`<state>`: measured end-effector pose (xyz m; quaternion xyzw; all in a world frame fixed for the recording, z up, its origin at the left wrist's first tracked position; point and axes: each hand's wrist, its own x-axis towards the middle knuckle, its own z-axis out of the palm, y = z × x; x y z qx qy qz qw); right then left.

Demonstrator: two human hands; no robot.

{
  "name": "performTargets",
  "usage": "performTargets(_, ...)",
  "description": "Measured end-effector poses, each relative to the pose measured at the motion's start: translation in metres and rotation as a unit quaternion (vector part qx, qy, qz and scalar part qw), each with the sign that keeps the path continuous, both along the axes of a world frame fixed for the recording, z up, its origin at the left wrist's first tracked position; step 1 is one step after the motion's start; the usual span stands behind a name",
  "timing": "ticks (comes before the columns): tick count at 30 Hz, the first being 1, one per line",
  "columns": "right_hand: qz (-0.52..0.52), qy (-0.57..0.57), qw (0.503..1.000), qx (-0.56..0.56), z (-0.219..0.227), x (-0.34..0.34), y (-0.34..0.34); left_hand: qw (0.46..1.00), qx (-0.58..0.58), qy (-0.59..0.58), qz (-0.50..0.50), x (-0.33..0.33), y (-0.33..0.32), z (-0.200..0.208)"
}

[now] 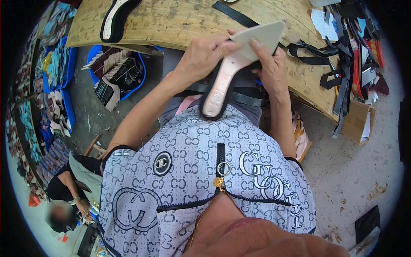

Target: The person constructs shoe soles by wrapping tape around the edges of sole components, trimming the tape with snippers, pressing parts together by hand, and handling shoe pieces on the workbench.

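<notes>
Both hands on the piece now! The insole (220, 92) is up over the lap, just off the near edge of the wooden table (171, 21), its broad pale end slanting far right, its narrow dark-rimmed end pointing near. Left hand (205, 53) pinches the left edge of the broad part; right hand (272, 70) grips the right edge, thumb laid flat on the pale face, fingers curled beneath. Looks like the edge-working step, dark lining against stiff board, though the fingers hide the join. The next move, I'd judge, calls for a steady left pinch and even right-thumb pressure along the rim, without creasing the lining. Far left on the table, a similar insole (112, 21); far right, a tangle of dark strips (314, 60).
</notes>
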<state>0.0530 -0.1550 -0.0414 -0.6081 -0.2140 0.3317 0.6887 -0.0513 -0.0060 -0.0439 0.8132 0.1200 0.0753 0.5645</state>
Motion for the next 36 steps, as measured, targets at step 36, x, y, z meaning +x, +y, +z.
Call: performTargets(36, 0.011, -0.364, 0.919, -0.148, -0.021, 0.046, 0.074, 0.861, 0.443, -0.005, 0.249, -0.037, 0.213, 0.022)
